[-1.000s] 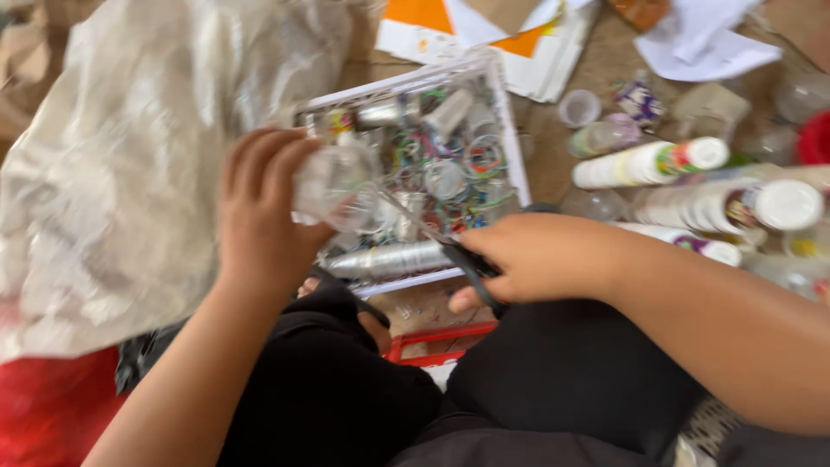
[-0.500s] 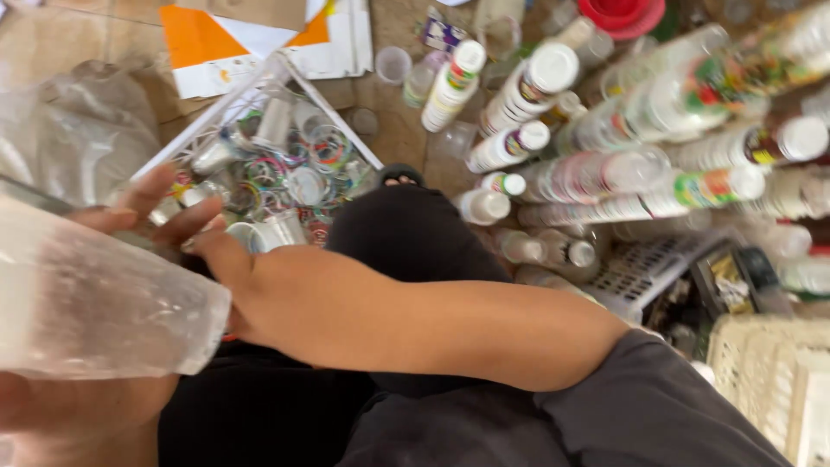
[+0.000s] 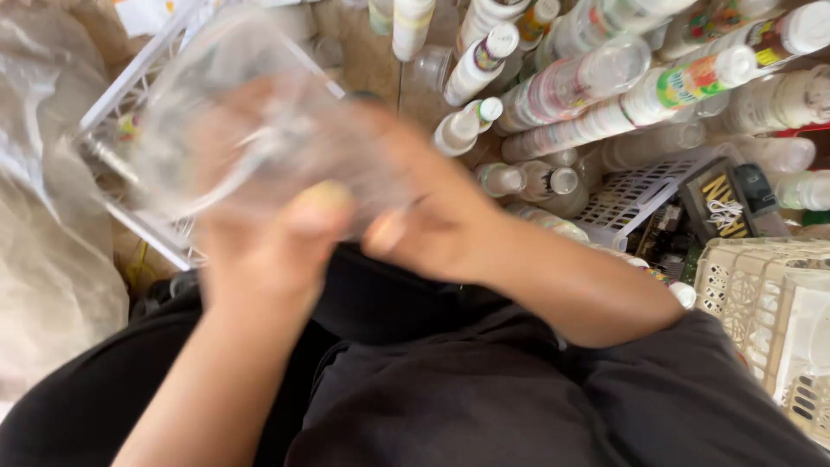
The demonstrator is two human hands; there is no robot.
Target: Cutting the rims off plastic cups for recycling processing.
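Both of my hands are raised close to the camera and blurred. My left hand [image 3: 259, 233] grips a clear plastic bottle [image 3: 225, 104] from below, its thumb pressed on the bottle's side. My right hand [image 3: 424, 207] is on the bottle's right end, fingers curled around it. The bottle lies tilted across the view, above a white wire basket [image 3: 121, 95]. My dark-clothed lap [image 3: 450, 389] fills the lower view.
Many white-capped plastic bottles [image 3: 605, 95] lie in a pile at the upper right. A white plastic crate [image 3: 631, 195] and a cream lattice basket [image 3: 761, 294] are at the right. A large translucent plastic bag [image 3: 52, 242] lies at the left.
The view has swung and moved closer. The clear bottle went from my left hand at the far left to the centre, and my right hand has closed on its end.
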